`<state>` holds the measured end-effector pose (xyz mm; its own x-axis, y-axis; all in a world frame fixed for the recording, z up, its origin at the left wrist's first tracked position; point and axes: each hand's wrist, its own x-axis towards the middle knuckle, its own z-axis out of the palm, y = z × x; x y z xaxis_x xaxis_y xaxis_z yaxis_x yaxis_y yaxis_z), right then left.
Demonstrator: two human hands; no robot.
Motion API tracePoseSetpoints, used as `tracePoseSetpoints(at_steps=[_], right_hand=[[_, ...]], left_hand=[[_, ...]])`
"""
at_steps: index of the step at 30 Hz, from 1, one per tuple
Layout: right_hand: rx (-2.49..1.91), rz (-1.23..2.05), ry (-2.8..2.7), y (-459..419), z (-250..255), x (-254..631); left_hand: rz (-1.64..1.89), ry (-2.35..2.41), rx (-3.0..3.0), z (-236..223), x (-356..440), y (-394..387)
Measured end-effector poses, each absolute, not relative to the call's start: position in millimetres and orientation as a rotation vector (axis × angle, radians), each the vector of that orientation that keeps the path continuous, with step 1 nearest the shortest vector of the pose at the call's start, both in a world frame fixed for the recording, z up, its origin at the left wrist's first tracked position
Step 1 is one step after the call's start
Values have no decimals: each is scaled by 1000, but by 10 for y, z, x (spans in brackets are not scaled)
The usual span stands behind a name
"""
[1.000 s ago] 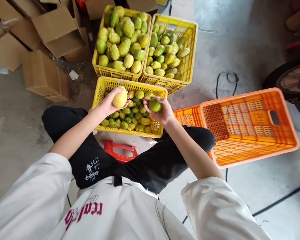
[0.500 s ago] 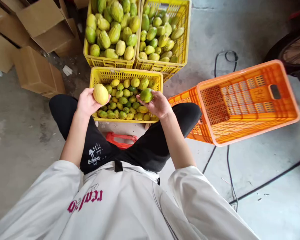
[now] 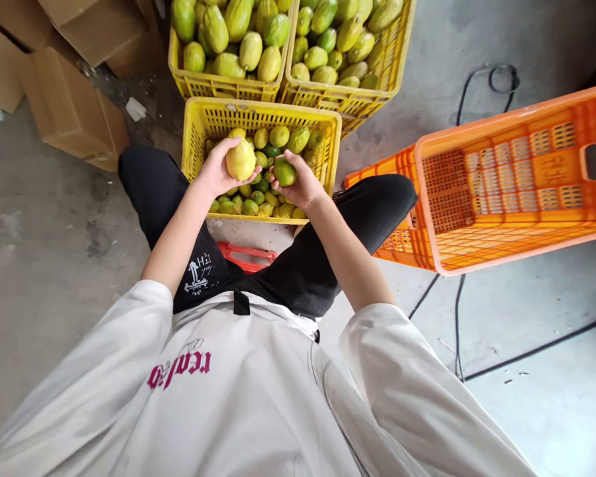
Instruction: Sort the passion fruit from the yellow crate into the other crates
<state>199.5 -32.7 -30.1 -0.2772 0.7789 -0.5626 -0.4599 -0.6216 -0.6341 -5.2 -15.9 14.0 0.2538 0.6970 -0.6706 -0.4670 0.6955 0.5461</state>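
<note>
A large yellow lemon (image 3: pixel 240 161) rests in my left hand (image 3: pixel 215 171), with the thumb over its top and the fingers under it. Close by on the right, my right hand (image 3: pixel 305 182) is wrapped round a smaller green lemon (image 3: pixel 284 172). Both hands are above a yellow crate (image 3: pixel 262 108) standing between my knees. Inside that crate lie many small green and yellow lemons (image 3: pixel 250 207), partly hidden by my hands. The two held fruits are a short gap apart.
Beyond stand two yellow crates (image 3: pixel 228 87) (image 3: pixel 337 99) of larger yellow-green fruit. To the right, an orange crate (image 3: pixel 521 258) lies tilted, beside black cables (image 3: pixel 514 361) on the floor. Cardboard boxes (image 3: pixel 73 106) are at the upper left. Something red (image 3: pixel 248 252) sits between my legs.
My hands moved apart, then came together again; the left swung right towards the right hand. Both still hold the same lemons. The view has tilted down, so the far crates are more cut off.
</note>
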Motion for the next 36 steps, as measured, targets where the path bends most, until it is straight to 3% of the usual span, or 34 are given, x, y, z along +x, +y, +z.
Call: tracePoseSetpoints(at_steps=[9, 25, 36], right_hand=[[-945, 1932, -438, -229, -265, 1879], [-1063, 1755, -520, -170, -446, 2048], [-946, 1824, -480, -140, -276, 2111]], left_hand=[[907, 935, 146, 202, -105, -159], [964, 1008, 91, 163, -8, -139], [1053, 938, 28, 195, 25, -113]])
